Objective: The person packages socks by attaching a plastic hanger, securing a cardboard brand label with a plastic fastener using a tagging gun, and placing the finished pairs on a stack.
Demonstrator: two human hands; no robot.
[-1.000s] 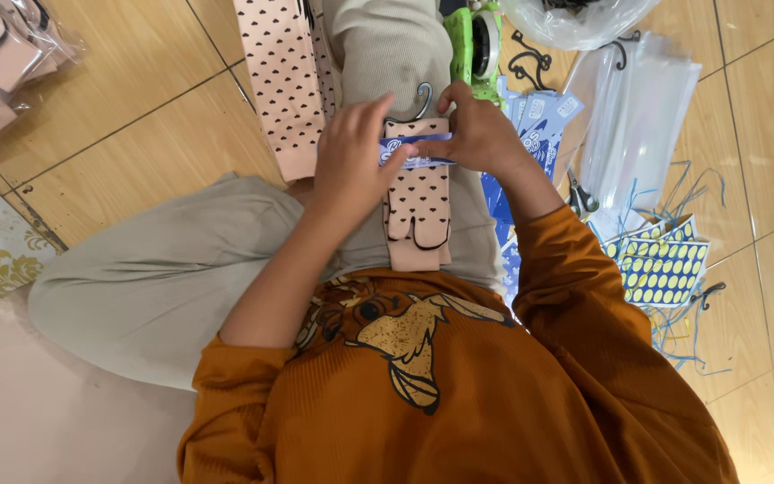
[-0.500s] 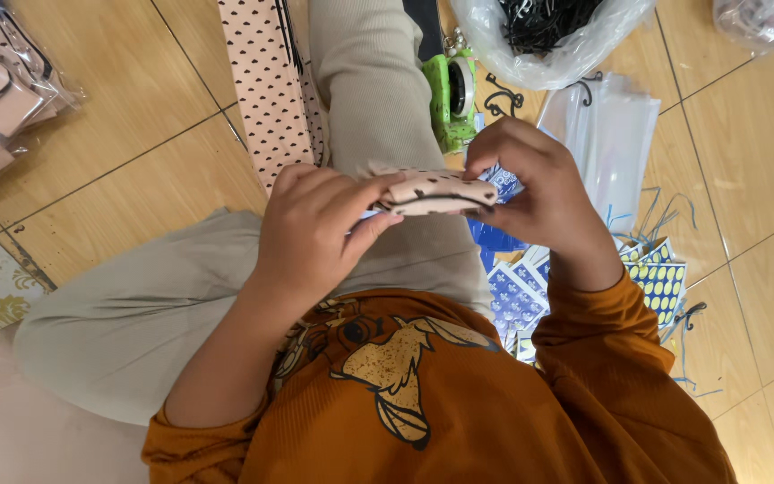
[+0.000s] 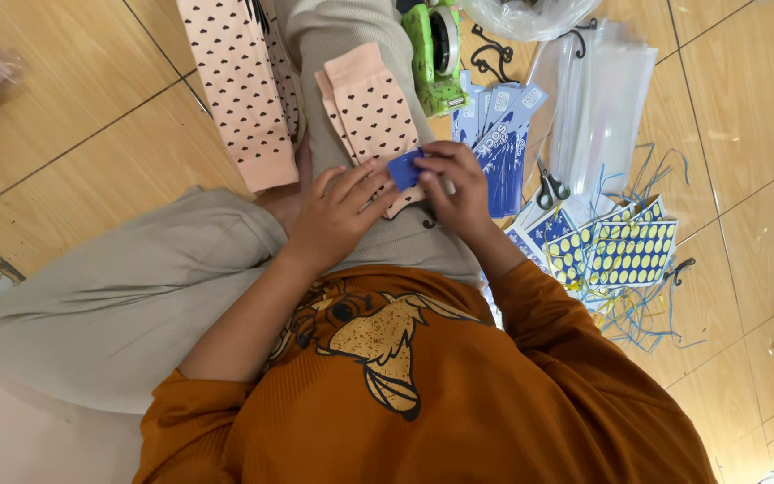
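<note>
The folded pink socks (image 3: 371, 112), lifted a moment ago, are now lying on the lap mid-frame; left hand (image 3: 338, 215) and right hand (image 3: 454, 188) are pinching a blue card (image 3: 405, 168) over them.

A green tape dispenser (image 3: 436, 56) is seen at twelve o'clock, with a stack of blue card labels (image 3: 503, 125) just below it. Small scissors (image 3: 547, 188) are laid at two o'clock beside clear plastic sleeves (image 3: 606, 99). Yellow-dotted sticker sheets (image 3: 624, 253) are spread at three o'clock. A long pink dotted sock (image 3: 230, 90) is laid at eleven o'clock.
</note>
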